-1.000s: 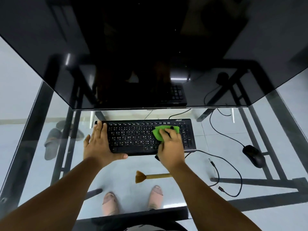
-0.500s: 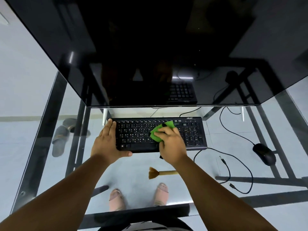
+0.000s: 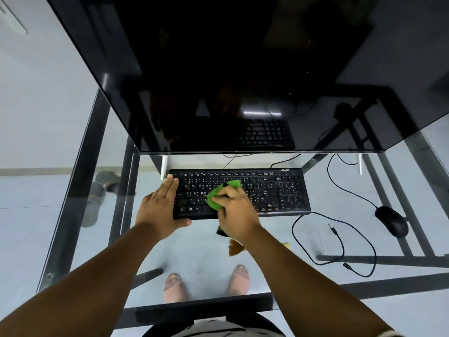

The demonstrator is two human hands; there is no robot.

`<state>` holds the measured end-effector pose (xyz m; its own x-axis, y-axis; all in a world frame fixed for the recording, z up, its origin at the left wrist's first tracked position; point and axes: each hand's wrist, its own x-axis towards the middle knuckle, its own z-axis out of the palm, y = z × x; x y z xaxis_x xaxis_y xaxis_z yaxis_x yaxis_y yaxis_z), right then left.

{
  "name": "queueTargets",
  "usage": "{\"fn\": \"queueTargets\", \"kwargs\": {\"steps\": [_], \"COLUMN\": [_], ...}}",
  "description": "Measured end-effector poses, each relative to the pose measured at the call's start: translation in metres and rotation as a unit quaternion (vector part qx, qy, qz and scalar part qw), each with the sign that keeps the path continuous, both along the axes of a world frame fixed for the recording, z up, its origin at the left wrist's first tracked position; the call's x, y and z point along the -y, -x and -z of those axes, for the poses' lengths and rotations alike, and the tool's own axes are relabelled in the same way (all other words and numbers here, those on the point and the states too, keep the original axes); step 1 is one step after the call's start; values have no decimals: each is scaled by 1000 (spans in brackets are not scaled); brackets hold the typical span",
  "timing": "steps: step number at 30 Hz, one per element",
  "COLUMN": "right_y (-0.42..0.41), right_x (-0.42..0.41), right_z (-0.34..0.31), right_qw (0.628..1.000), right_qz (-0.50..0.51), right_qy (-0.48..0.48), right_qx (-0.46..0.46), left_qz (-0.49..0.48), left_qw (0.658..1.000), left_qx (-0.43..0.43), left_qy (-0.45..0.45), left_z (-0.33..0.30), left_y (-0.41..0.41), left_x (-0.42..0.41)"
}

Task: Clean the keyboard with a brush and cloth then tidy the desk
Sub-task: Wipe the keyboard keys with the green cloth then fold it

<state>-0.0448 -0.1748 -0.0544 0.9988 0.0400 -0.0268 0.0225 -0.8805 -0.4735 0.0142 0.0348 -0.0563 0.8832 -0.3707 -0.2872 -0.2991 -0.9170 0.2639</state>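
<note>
Right hand [image 3: 237,210] fingers bunch green cloth [image 3: 222,194] on black keyboard [image 3: 274,190]; left hand [image 3: 161,207] fingers flat.

My right hand [image 3: 237,210] bunches the green cloth [image 3: 220,194] against the keys in the left middle of the black keyboard [image 3: 274,190]. My left hand [image 3: 161,206] lies flat with straight fingers on the keyboard's left end, thumb along its near edge. Just behind my right wrist, the brush [image 3: 235,247] lies on the glass desk [image 3: 199,244], bristles pointing left. To the right sit a black mouse [image 3: 391,221] and a loose looped cable [image 3: 340,242]. The dark monitor [image 3: 243,74] looms above the keyboard.
</note>
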Motion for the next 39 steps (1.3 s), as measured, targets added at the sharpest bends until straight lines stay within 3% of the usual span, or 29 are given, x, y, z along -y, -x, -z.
{"fn": "queueTargets", "kwargs": {"steps": [2,9,18,27,32,34,37,39], "right_y": [-1,12,-8,13,7,5,9,13], "right_x": [-5,14,-46,-31,-27,-31,-41,-40], "right_z": [-1,7,1,7,5,3,3,5], "right_qw": [1000,993,1000,995,978,984,999,998], "right_qz": [-22,113,-8,99,178,133,36,43], "right_qy": [7,-6,-10,23,-97,-90,-7,28], "right_qx": [-22,18,-8,-2,58,77,33,21], "left_qz": [5,-8,2,29,43,39,37,38], "left_qw": [1000,1000,1000,998,997,997,997,997], "left_qx": [0,12,-18,-41,-53,-52,-49,-49], "left_qy": [1,7,-1,-24,-41,-40,-39,-43], "left_z": [1,6,21,16,13,13,12,12], "left_y": [-1,3,11,5,2,3,4,4], "left_x": [-4,-15,-38,-40,-43,-43,-41,-41]}}
